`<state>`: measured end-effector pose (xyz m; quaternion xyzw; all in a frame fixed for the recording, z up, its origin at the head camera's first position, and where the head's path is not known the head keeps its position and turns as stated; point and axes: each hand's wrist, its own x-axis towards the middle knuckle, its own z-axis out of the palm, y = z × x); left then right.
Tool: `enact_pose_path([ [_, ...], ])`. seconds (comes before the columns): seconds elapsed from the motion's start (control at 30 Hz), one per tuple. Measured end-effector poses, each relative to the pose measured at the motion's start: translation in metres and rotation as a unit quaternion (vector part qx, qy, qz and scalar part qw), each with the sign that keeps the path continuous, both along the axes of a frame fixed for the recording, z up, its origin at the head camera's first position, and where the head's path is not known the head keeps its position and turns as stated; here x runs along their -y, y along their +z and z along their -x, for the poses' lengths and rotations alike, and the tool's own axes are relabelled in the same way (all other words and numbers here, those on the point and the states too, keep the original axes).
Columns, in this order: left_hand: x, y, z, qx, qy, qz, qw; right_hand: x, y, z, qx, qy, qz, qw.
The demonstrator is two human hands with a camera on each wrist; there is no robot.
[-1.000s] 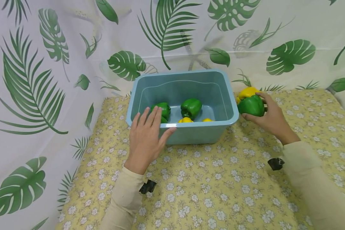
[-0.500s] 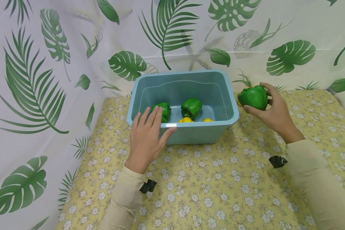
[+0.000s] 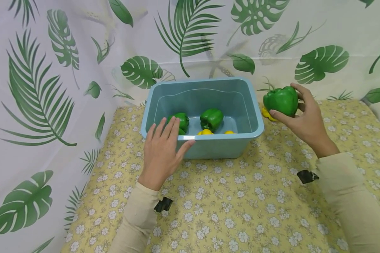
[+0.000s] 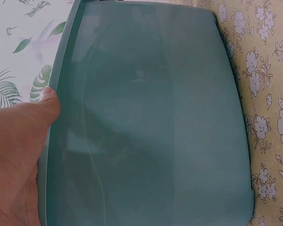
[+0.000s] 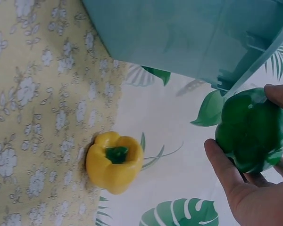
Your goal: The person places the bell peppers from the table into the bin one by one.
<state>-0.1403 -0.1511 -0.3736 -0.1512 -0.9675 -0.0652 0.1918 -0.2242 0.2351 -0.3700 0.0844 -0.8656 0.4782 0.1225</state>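
My right hand [image 3: 310, 121] grips a green bell pepper [image 3: 282, 101], thumb below and fingers round its far side, raised off the table to the right of the blue bin [image 3: 215, 147]. Behind and below it a yellow bell pepper [image 5: 114, 162] sits on the cloth, mostly hidden in the head view. My left hand [image 3: 162, 154] rests on the bin's near rim with straight fingers reaching over it; the left wrist view shows its thumb on the rim. Inside the bin lie green bell peppers [image 3: 211, 119] and yellow peppers [image 3: 206, 132], partly hidden by the near wall.
A yellow flowered cloth [image 3: 209, 211] covers the table. White leaf-print sheeting [image 3: 272, 45] hangs close behind the bin and along the left side. The bin's tall right wall [image 5: 188, 37] stands between the held pepper and the bin's inside.
My right hand has lifted the green bell pepper up off the table, exposing the yellow pepper's lower part behind it. My left hand stays on the rim.
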Motion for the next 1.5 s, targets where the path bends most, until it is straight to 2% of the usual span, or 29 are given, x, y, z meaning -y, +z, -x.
enact_pose_path([
  [0.37, 0.0, -0.001, 0.0, 0.004, 0.0, -0.002, 1.0, 0.008, 0.015, -0.002, -0.034, 0.026, 0.023, 0.9988],
  [0.87, -0.001, -0.001, 0.001, -0.003, 0.0, -0.002, 1.0, 0.021, 0.031, -0.008, -0.037, 0.041, 0.037, 0.9978],
  [1.5, -0.001, 0.0, 0.0, 0.0, -0.001, 0.0, 1.0, 0.035, 0.037, -0.012, -0.052, 0.067, 0.057, 0.9947],
])
